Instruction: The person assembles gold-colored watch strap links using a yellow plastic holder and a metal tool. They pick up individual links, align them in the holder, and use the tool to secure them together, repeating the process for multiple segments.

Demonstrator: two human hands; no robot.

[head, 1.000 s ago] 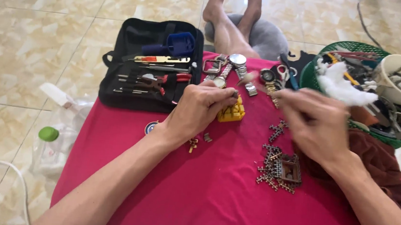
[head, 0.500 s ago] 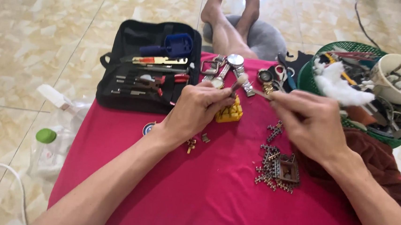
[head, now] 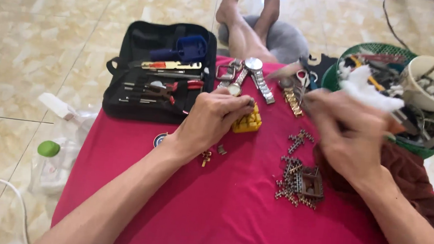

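Tool case left of watches

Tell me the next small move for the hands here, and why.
Probably bring the right hand back to the yellow block: the left hand rests on it, while the right is blurred and apart, over toward the green basket.

Cloth: solid magenta-red. Holder block by the left hand's fingers: bright yellow. Tool case at 10 o'clock: black, holding a blue tool and red-handled pliers. Basket at 2 o'clock: green. Bowl: cream. Floor: beige marbled tile.
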